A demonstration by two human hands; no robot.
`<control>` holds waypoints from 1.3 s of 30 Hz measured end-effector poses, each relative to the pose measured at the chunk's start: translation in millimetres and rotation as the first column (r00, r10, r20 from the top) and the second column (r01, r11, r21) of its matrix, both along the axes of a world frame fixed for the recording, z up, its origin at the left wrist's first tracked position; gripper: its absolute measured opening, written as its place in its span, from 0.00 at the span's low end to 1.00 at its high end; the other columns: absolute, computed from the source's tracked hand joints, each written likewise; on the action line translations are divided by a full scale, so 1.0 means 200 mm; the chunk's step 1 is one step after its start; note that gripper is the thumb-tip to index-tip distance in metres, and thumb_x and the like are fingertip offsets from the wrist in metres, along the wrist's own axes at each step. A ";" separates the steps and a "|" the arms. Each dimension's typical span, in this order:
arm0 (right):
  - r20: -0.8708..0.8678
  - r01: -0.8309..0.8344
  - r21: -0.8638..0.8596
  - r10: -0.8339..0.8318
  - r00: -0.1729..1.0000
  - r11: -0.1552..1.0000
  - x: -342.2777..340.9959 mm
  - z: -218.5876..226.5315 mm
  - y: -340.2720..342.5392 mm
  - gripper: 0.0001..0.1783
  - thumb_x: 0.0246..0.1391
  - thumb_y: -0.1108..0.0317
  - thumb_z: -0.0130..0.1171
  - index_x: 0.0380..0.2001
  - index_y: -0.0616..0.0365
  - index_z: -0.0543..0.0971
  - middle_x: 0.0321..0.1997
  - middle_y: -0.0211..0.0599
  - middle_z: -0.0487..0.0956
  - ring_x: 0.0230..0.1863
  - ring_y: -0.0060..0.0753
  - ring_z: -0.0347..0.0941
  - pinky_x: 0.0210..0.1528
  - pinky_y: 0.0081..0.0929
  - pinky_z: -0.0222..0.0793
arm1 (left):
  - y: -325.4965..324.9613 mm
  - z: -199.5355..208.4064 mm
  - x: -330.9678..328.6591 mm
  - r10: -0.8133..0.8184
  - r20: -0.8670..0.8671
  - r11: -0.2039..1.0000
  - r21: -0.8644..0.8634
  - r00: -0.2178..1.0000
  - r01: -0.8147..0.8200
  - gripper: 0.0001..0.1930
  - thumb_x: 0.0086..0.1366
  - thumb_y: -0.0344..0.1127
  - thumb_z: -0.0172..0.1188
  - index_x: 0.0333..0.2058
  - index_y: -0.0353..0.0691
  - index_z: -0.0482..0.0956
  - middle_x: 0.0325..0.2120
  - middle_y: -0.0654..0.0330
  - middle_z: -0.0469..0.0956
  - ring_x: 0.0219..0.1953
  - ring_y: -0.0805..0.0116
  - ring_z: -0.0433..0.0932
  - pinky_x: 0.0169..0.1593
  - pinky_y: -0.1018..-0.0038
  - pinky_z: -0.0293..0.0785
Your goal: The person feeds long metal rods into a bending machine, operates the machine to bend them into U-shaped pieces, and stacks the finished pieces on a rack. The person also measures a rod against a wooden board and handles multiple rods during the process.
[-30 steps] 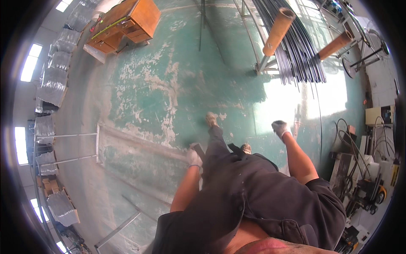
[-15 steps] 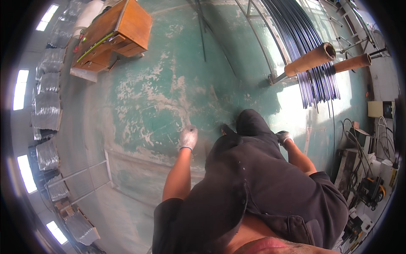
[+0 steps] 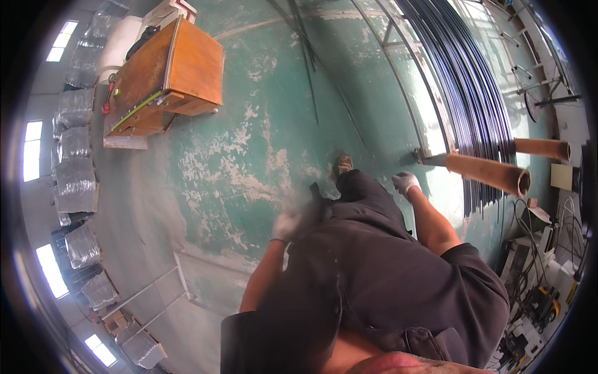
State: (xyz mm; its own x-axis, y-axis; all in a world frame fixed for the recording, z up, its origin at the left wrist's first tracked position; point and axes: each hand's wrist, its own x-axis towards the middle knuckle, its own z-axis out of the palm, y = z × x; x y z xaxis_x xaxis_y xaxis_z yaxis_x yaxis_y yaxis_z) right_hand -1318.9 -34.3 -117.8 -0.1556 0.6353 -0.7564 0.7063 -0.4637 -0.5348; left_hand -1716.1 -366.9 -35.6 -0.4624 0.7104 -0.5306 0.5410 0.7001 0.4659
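Hands gloved: I am swinging my right hand [image 3: 406, 182] empty beside the rust tube [image 3: 489, 174], its long axis running rightward; my left hand [image 3: 286, 225] is blurring, grip unclear, farther off.

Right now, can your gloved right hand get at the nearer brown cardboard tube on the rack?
Probably yes: the right hand hangs empty, apart from the brown cardboard tube, with only open floor between them.
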 end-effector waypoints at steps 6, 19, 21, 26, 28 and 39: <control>-0.043 -0.019 0.132 0.025 0.999 0.991 -0.67 0.39 0.58 0.22 0.65 0.56 0.68 0.53 0.62 0.89 0.43 0.38 0.91 0.41 0.30 0.85 0.49 0.32 0.80 | 0.54 0.28 -0.53 0.428 0.093 0.861 0.261 0.899 -0.437 0.15 0.73 0.44 0.65 0.49 0.40 0.89 0.46 0.46 0.89 0.50 0.50 0.89 0.57 0.60 0.82; 0.212 0.202 -0.149 -0.168 0.963 0.968 -0.80 -0.16 0.32 0.14 0.65 0.61 0.61 0.30 0.60 0.85 0.27 0.38 0.83 0.23 0.40 0.79 0.29 0.40 0.76 | 1.56 0.33 -2.12 0.149 0.051 0.882 0.444 0.988 -0.156 0.12 0.75 0.36 0.63 0.48 0.37 0.89 0.46 0.47 0.89 0.49 0.53 0.89 0.57 0.59 0.83; 0.239 0.496 -0.205 -0.449 0.861 0.844 -1.08 0.01 0.22 0.13 0.65 0.60 0.64 0.32 0.59 0.85 0.28 0.38 0.84 0.24 0.38 0.79 0.29 0.41 0.77 | 1.60 0.25 -2.56 0.170 -0.142 0.836 0.545 0.975 -0.067 0.12 0.74 0.36 0.63 0.48 0.36 0.89 0.45 0.47 0.90 0.49 0.53 0.89 0.56 0.60 0.83; 0.240 0.302 -0.158 -0.260 0.935 0.940 -1.53 0.19 0.14 0.23 0.62 0.53 0.70 0.47 0.63 0.91 0.41 0.46 0.91 0.41 0.42 0.88 0.45 0.40 0.83 | 1.99 0.53 -2.93 0.188 -0.157 0.890 0.444 0.970 -0.100 0.13 0.74 0.37 0.64 0.48 0.35 0.89 0.42 0.46 0.90 0.47 0.52 0.90 0.55 0.60 0.83; 0.267 0.164 -0.142 -0.122 0.956 0.976 -1.66 0.21 0.26 0.30 0.60 0.50 0.71 0.54 0.64 0.90 0.50 0.54 0.92 0.51 0.45 0.90 0.56 0.39 0.82 | 2.07 0.45 -3.01 0.167 -0.110 0.890 0.444 0.980 -0.102 0.14 0.74 0.38 0.64 0.49 0.35 0.88 0.41 0.48 0.90 0.46 0.55 0.90 0.55 0.61 0.83; 0.075 0.464 -0.037 -0.461 0.884 0.885 -2.31 -0.05 1.26 0.15 0.61 0.60 0.62 0.42 0.59 0.88 0.29 0.33 0.84 0.28 0.29 0.79 0.32 0.32 0.76 | 2.66 0.38 -2.89 -0.306 0.073 0.946 0.136 0.949 0.294 0.14 0.74 0.34 0.64 0.52 0.34 0.88 0.43 0.51 0.89 0.48 0.61 0.89 0.56 0.67 0.83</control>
State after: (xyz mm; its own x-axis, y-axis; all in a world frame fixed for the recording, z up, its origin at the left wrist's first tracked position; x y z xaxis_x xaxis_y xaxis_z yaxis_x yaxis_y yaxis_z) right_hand -1780.7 217.9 -126.8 0.1949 0.5827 -0.7890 0.4360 -0.7720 -0.4624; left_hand -2295.1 164.7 41.2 -0.1714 0.8703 -0.4618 0.6680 0.4472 0.5948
